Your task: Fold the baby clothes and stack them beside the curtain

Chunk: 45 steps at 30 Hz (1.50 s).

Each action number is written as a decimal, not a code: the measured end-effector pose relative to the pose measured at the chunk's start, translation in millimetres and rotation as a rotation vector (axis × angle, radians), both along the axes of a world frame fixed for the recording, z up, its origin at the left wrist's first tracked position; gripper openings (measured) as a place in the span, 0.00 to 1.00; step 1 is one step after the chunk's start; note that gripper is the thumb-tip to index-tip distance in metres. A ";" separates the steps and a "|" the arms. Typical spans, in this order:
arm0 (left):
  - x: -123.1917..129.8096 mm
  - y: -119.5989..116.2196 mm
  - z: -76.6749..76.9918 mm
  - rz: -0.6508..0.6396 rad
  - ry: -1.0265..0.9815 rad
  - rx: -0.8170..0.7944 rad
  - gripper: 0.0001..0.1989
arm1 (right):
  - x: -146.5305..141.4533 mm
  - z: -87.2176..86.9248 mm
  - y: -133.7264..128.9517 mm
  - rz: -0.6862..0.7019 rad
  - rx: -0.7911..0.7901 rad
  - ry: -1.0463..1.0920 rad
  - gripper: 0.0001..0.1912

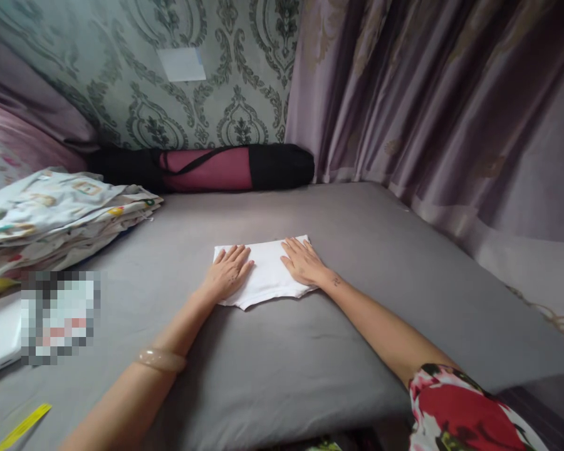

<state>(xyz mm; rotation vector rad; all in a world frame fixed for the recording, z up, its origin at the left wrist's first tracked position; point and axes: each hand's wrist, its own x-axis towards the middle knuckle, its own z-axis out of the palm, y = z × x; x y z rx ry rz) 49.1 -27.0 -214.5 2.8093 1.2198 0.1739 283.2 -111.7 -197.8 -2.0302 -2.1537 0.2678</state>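
Note:
A small white piece of cloth, perhaps a folded garment, lies flat on the grey sheet of the bed. My left hand rests palm down on its left side, fingers stretched out. On the right side of the cloth, my right hand lies flat with its fingers apart. The bare middle of the cloth shows between both hands. Its near edge is uneven, with a small point sticking out toward me.
Folded patterned fabric is piled at the left. Nearer stand a white object and a blurred-out item; a yellow strip lies at front left. A long black and maroon bag lines the wall. Purple curtains hang at right.

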 end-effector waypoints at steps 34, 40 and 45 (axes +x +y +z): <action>-48.7 -6.0 40.7 0.619 -0.485 -0.558 0.20 | 47.3 27.9 -17.3 -0.626 -0.173 0.543 0.09; -42.2 -12.7 57.7 0.607 -0.541 -0.634 0.22 | 43.1 34.5 -18.6 -0.641 -0.215 0.593 0.10; -42.6 -8.7 61.4 0.549 -0.557 -0.696 0.22 | 44.9 35.6 -21.0 -0.593 -0.298 0.771 0.10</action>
